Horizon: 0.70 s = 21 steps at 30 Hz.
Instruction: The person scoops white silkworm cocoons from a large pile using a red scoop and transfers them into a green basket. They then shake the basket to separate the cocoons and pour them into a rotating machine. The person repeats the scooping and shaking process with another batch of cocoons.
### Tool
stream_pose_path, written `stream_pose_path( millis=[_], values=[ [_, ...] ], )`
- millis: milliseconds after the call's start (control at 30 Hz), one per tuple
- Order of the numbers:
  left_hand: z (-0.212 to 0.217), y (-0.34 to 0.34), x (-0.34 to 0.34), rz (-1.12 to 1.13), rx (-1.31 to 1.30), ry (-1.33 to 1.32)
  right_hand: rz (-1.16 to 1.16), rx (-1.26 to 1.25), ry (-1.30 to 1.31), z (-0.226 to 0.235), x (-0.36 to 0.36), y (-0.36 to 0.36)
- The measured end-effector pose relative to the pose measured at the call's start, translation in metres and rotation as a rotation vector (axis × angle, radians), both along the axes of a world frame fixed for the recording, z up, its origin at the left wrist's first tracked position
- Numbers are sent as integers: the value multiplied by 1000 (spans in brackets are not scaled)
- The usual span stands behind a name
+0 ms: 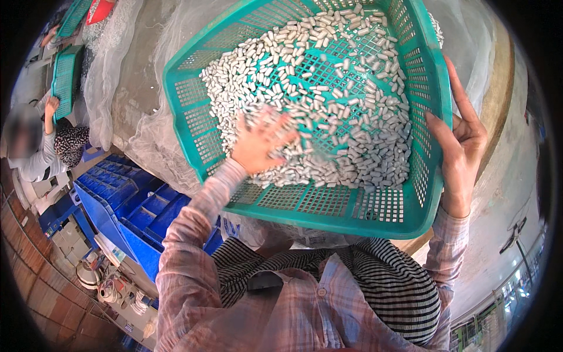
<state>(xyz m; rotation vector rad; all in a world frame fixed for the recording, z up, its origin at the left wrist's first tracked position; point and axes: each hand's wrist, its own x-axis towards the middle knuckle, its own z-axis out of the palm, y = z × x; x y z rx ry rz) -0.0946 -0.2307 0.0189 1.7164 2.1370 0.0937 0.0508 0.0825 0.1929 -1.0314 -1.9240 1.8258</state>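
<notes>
A green plastic basket (346, 227) with latticed sides and floor is tilted in front of me. Many small pale grey, capsule-shaped pieces (375, 161) lie inside it, thickest along the near right side, and bare lattice shows between them in the middle. My left hand (261, 141) is in among the pieces, fingers spread and slightly blurred; some pieces around it are blurred too. At the basket's right side my right hand (463, 141) grips the rim, its thumb on the near side and fingers stretched along the outside.
Whitish netting (164, 146) drapes over the work surface behind and left of the basket. Blue plastic crates (129, 199) stand at my left. Farther left, a co-worker (44, 146) holds another green basket (67, 79), near a red container (99, 10). A curved tan edge (501, 111) runs along the right.
</notes>
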Motion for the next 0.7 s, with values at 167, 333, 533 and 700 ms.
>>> stream_pose_path(
  millis=[167, 333, 533, 700],
  values=[
    [-34, 60, -51, 823, 437, 193, 53, 4, 65, 0, -3, -2],
    [18, 185, 9, 551, 650, -34, -43, 32, 96, 3, -9, -8],
    [35, 148, 89, -120, 442, -280, 43, 85, 17, -1, -2, 1],
    [8, 16, 0, -41, -289, -39, 43, 28, -27, -8, 1, 2]
  ],
)
